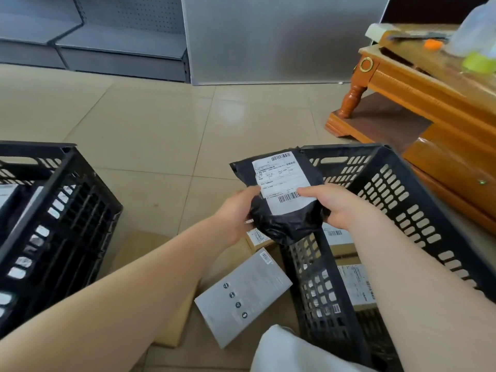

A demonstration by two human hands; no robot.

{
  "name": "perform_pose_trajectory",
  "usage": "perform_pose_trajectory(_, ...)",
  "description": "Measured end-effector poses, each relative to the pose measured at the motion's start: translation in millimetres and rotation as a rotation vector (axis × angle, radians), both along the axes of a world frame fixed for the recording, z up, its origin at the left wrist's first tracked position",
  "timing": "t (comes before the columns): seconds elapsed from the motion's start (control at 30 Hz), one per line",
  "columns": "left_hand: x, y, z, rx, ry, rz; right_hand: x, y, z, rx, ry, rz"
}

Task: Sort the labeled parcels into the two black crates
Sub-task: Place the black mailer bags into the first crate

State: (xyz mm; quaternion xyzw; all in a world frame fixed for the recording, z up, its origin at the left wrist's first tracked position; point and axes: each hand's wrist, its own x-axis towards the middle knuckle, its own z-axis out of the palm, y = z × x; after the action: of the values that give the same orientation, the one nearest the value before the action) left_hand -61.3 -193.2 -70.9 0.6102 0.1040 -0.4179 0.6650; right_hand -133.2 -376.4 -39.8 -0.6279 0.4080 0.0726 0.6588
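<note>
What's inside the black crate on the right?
Through the right crate wall, cardboard boxes with white barcode labels show. The right forearm and the held black parcel cover the rest, so no count is possible.

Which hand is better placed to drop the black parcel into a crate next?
Probably the right hand. Both hands hold the parcel, but it hangs over the right crate's near corner, beside that hand. The left crate lies far across the floor.
</note>
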Motion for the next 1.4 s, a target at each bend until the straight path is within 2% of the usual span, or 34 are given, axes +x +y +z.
perform_pose_trajectory(0.13, -1, 18, -14, 0.028, 0.026, -0.128, 3, 11, 1, 0.074, 0.005, 0.029)
perform_pose_trajectory(0.33, 46, 62, 5, 0.060, -0.104, -0.172, 26, 32, 5, 0.098, -0.051, 0.220)
perform_pose_trajectory(0.53, 106, 153, 32, 0.194, -0.206, -0.075, 55, 65, 3, -0.022, -0.040, 0.314)
perform_pose_trajectory(0.7, 136, 244, 32, 0.288, -0.254, 0.117, 78, 118, 5, -0.167, -0.034, 0.473)
perform_pose_trajectory(0.83, 158, 321, 31, 0.500, -0.367, 0.312, 96, 189, 8, -0.299, -0.067, 0.561)
perform_pose_trajectory(0.97, 168, 390, 29, 0.643, -0.401, 0.492, 104, 270, 11, -0.365, -0.155, 0.774)
perform_pose_trajectory(1.07, 170, 421, 23, 0.749, -0.412, 0.522, 104, 318, 22, -0.404, -0.225, 0.945)
perform_pose_trajectory(1.2, 168, 453, 9, 0.797, -0.372, 0.625, 106, 364, 16, -0.408, -0.311, 1.075)
perform_pose_trajectory(1.4, 155, 471, -19, 0.978, -0.259, 0.434, 91, 406, -25, -0.521, -0.409, 1.313)
